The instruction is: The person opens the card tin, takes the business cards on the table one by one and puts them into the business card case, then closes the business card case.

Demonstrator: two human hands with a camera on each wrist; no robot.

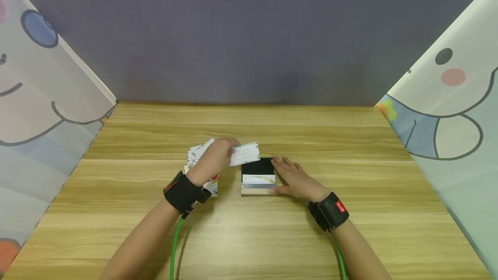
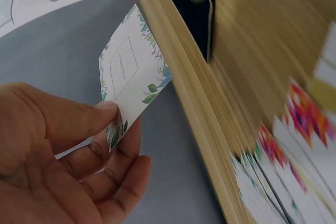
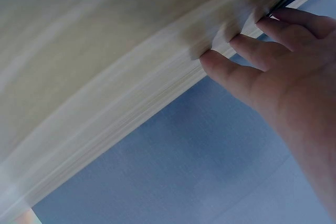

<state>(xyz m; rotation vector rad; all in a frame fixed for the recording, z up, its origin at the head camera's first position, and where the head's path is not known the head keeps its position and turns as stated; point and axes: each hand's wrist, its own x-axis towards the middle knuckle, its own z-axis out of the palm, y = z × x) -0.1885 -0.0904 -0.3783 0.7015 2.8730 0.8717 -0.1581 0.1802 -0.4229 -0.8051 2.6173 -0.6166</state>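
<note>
My left hand (image 1: pixel 214 157) pinches a white card (image 1: pixel 246 153) between thumb and fingers, raised near the far left corner of a small box. Green leaves and a small framed print border the card's face in the left wrist view. Inside the open box (image 1: pixel 257 165), which has a black lining, lie white cards with a gold curve (image 1: pixel 258 179) toward the near side. Beside the box my right hand (image 1: pixel 293 180) rests with fingers extended, fingertips and thumb right at its right edge. Its fingertips meet the tabletop in the right wrist view.
More loose cards (image 1: pixel 194 154) lie spread on the wooden table (image 1: pixel 311 237) under and beside my left forearm, some with red flowers (image 2: pixel 310 111). A grey panel (image 1: pixel 249 33) stands at the back, with cartoon-printed panels on both sides. Green cables (image 1: pixel 175 245) trail from the wristbands.
</note>
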